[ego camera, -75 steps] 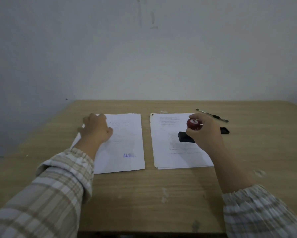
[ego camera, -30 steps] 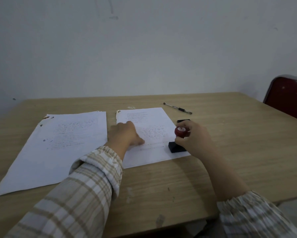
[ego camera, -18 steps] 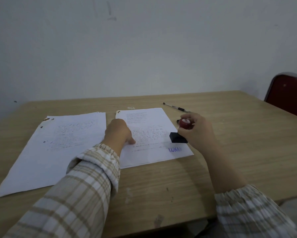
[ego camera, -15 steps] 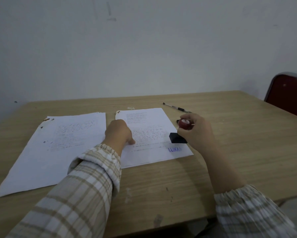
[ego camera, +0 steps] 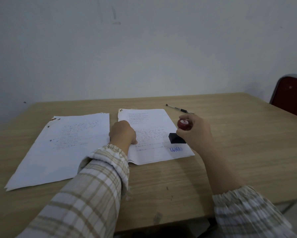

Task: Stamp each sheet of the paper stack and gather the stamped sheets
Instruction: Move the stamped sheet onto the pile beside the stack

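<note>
The table [ego camera: 230, 152] is pale wood-grain laminate, matt, scuffed near its front edge. On it lie 2 piles of thin white paper — the left pile [ego camera: 58, 152] with stained, ragged top corners, the right pile [ego camera: 153, 127] smooth, with blue ink. The stamp [ego camera: 180, 133] over the right pile has a glossy red knob and matt black base. Both sleeves [ego camera: 92, 194] are soft checked cloth. Beyond the table's right corner, a chair [ego camera: 292, 97] — dark red padding, metal rim.

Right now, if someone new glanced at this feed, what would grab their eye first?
Probably the blue stamp mark at the near right corner of the right paper stack, fresh under the lifted stamp in the right hand. Next, the left hand pressing that sheet flat, and the second pile lying to its left.
</note>
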